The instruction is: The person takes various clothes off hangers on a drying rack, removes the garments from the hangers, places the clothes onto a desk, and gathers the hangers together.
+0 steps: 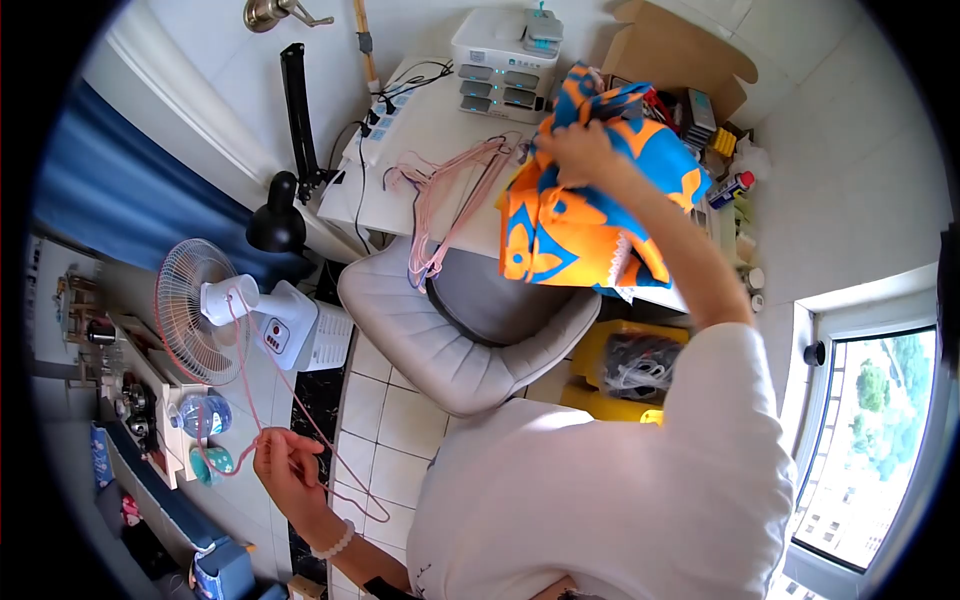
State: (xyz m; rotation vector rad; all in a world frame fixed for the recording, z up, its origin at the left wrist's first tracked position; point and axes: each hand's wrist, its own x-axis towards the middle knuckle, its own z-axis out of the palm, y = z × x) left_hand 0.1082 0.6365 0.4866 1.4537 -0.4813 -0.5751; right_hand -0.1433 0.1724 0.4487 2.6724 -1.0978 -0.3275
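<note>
My left hand (287, 466) is closed around a pink clothes hanger (384, 514), held out at the left above the floor, with nothing hanging on it. My right hand (582, 153) grips the upper part of a bunched orange and blue patterned cloth (560, 235). That cloth lies over the right side of the white desk and hangs past its front edge; I cannot tell whether it is a garment. Left of it, several pink hangers (450, 185) lie in a loose pile, some sticking out over the desk edge.
A grey padded chair (440, 375) stands against the white desk (395, 205). On the desk sit a white charging box (505, 60) and an open cardboard box (680, 45). A fan (285, 325) and black lamp (277, 220) are at left. Yellow bins (605, 350) stand below.
</note>
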